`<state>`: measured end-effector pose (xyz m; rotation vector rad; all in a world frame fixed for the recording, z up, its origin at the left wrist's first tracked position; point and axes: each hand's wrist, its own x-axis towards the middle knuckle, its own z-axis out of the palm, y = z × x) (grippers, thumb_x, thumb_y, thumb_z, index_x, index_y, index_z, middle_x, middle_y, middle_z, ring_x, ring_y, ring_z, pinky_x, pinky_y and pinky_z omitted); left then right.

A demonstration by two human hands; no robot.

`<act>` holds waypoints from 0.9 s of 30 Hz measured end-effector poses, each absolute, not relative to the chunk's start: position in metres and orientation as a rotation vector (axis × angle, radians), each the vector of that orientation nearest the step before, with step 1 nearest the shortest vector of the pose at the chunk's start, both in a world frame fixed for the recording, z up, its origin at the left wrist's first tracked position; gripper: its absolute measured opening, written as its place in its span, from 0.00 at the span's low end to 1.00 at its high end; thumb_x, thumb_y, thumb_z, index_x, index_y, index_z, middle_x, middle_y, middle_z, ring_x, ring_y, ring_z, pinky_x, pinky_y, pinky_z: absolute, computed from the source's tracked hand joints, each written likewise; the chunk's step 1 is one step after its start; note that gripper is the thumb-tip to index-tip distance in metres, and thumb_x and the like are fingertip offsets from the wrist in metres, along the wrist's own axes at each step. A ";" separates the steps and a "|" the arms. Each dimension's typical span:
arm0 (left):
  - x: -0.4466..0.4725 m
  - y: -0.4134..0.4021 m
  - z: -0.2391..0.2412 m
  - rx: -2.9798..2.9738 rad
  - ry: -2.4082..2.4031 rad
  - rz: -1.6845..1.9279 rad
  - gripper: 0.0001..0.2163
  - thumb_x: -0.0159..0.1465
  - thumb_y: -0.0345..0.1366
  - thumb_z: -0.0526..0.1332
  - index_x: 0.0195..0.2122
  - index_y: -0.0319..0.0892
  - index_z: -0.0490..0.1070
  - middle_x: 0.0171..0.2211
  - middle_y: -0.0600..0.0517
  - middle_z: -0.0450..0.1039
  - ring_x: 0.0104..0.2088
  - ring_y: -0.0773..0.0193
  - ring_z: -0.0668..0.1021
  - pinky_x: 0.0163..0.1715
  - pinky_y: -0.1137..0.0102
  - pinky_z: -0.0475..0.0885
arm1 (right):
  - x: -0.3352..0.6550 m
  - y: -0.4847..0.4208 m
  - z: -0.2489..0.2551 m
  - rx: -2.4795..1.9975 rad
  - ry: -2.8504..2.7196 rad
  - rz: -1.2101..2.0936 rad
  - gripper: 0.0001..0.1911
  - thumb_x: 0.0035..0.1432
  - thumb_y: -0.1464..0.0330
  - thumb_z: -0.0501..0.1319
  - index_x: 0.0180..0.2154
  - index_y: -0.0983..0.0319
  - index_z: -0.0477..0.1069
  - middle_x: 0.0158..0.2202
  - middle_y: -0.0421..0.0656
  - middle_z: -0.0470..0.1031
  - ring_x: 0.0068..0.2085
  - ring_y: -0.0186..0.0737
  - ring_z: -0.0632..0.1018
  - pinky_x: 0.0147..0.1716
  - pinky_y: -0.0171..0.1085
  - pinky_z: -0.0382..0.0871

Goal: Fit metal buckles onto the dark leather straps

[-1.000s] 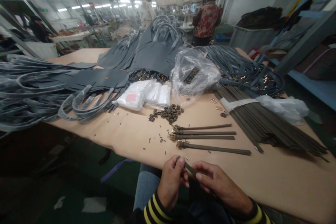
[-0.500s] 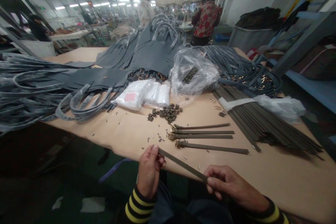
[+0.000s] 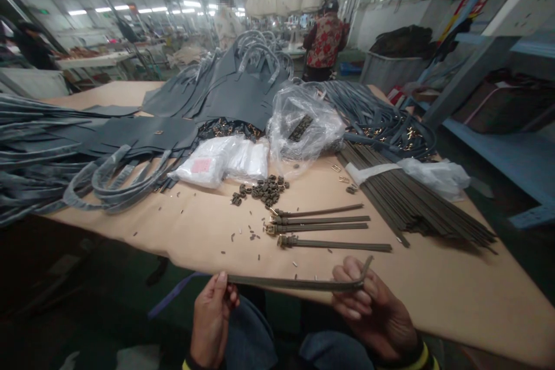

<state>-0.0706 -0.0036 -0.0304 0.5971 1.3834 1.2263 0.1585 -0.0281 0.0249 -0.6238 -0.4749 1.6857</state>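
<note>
A narrow olive-brown strap (image 3: 290,284) stretches level between my two hands at the table's near edge. My left hand (image 3: 212,315) pinches its left end between thumb and fingers. Around the right part my right hand (image 3: 373,306) is closed, and the strap's right end bends upward past the fingers. Just beyond lie several matching straps with gold buckles (image 3: 323,243) at their left ends. Behind them is a heap of small olive strap loops (image 3: 266,189). Tiny loose metal pieces are scattered near the left hand.
A thick bundle of olive straps (image 3: 416,202) with a white wrap lies at right. White plastic packets (image 3: 208,159) and a clear bag (image 3: 303,127) stand mid-table. Grey bag panels (image 3: 234,92) and handles (image 3: 117,185) pile up behind and left. A person (image 3: 323,40) stands at the back.
The strap has gone from slanting to level, and its right end now bends up. My left hand has shifted left and down. My right hand has turned, its fingers curling round the strap.
</note>
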 end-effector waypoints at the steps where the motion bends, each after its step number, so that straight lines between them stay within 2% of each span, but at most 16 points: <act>1: -0.072 -0.008 -0.034 0.716 1.411 1.131 0.16 0.49 0.47 0.61 0.20 0.39 0.62 0.15 0.59 0.61 0.17 0.72 0.65 0.17 0.77 0.63 | 0.160 -0.026 0.029 -0.652 -0.473 1.653 0.18 0.37 0.57 0.65 0.22 0.59 0.59 0.21 0.34 0.57 0.20 0.28 0.63 0.20 0.30 0.64; 3: -0.072 -0.018 -0.038 1.035 1.412 0.852 0.15 0.52 0.47 0.58 0.20 0.39 0.65 0.16 0.56 0.63 0.19 0.69 0.67 0.20 0.75 0.64 | 0.166 -0.020 0.034 -0.746 -0.539 1.600 0.16 0.40 0.57 0.64 0.24 0.59 0.60 0.27 0.39 0.62 0.31 0.36 0.69 0.32 0.37 0.67; 4: -0.071 -0.022 -0.038 1.196 1.387 0.708 0.14 0.52 0.47 0.58 0.21 0.39 0.67 0.18 0.54 0.66 0.22 0.67 0.69 0.23 0.74 0.65 | 0.169 -0.018 0.036 -0.805 -0.610 1.587 0.15 0.43 0.57 0.63 0.25 0.59 0.61 0.29 0.40 0.63 0.33 0.37 0.69 0.35 0.39 0.67; 6: -0.063 -0.028 -0.030 1.424 1.350 0.541 0.13 0.54 0.45 0.57 0.24 0.40 0.69 0.24 0.51 0.70 0.29 0.63 0.71 0.30 0.72 0.66 | 0.172 -0.013 0.038 -0.933 -0.810 1.577 0.14 0.50 0.57 0.58 0.26 0.60 0.59 0.25 0.38 0.64 0.26 0.33 0.69 0.29 0.35 0.66; 8: -0.049 -0.029 -0.017 1.476 1.359 0.554 0.12 0.55 0.45 0.55 0.29 0.41 0.69 0.28 0.50 0.71 0.31 0.62 0.72 0.33 0.71 0.66 | 0.167 -0.011 0.038 -1.065 -1.054 1.603 0.15 0.54 0.56 0.54 0.27 0.61 0.57 0.20 0.34 0.63 0.17 0.26 0.63 0.18 0.29 0.59; 10: -0.033 -0.025 -0.002 1.389 1.291 0.602 0.13 0.56 0.46 0.53 0.32 0.41 0.67 0.27 0.51 0.70 0.25 0.66 0.70 0.26 0.74 0.66 | 0.156 -0.010 0.035 -1.180 -1.275 1.672 0.15 0.54 0.56 0.53 0.27 0.62 0.56 0.18 0.33 0.64 0.14 0.24 0.59 0.14 0.27 0.51; 11: -0.026 -0.021 0.004 1.304 1.240 0.631 0.15 0.57 0.48 0.52 0.30 0.40 0.65 0.22 0.53 0.68 0.20 0.69 0.68 0.20 0.75 0.65 | 0.149 -0.011 0.033 -1.217 -1.351 1.715 0.16 0.54 0.56 0.53 0.27 0.62 0.57 0.18 0.33 0.64 0.14 0.24 0.59 0.13 0.26 0.50; 13: -0.015 -0.014 0.011 1.165 1.181 0.673 0.16 0.56 0.50 0.52 0.25 0.40 0.62 0.15 0.58 0.62 0.14 0.73 0.63 0.13 0.78 0.60 | 0.138 -0.012 0.029 -1.241 -1.412 1.774 0.16 0.54 0.56 0.52 0.26 0.62 0.57 0.18 0.34 0.64 0.15 0.24 0.60 0.13 0.26 0.50; 16: -0.009 -0.008 0.008 1.020 1.156 0.766 0.18 0.53 0.51 0.55 0.21 0.40 0.58 0.12 0.61 0.56 0.10 0.76 0.58 0.09 0.80 0.54 | 0.132 -0.014 0.023 -1.223 -1.410 1.814 0.15 0.54 0.57 0.53 0.26 0.63 0.58 0.20 0.36 0.65 0.16 0.24 0.62 0.15 0.26 0.52; 21: -0.008 -0.011 -0.003 0.830 1.050 0.801 0.17 0.53 0.49 0.57 0.20 0.40 0.57 0.11 0.61 0.56 0.11 0.76 0.59 0.10 0.80 0.54 | 0.136 -0.015 0.018 -1.119 -1.360 1.878 0.17 0.50 0.56 0.56 0.27 0.64 0.60 0.21 0.38 0.67 0.17 0.24 0.60 0.15 0.27 0.51; 24: -0.005 -0.013 -0.005 0.667 0.927 0.766 0.16 0.51 0.47 0.59 0.26 0.40 0.59 0.16 0.58 0.62 0.15 0.74 0.64 0.14 0.78 0.58 | 0.133 -0.017 0.017 -1.041 -1.300 1.901 0.18 0.49 0.54 0.56 0.27 0.63 0.59 0.20 0.37 0.67 0.16 0.24 0.58 0.14 0.27 0.50; 27: -0.005 -0.012 -0.002 0.821 1.075 0.889 0.13 0.49 0.43 0.62 0.27 0.39 0.61 0.21 0.56 0.63 0.21 0.71 0.67 0.21 0.76 0.63 | 0.130 -0.018 0.017 -1.075 -1.307 1.873 0.17 0.50 0.56 0.56 0.28 0.63 0.59 0.20 0.36 0.66 0.16 0.24 0.58 0.15 0.27 0.49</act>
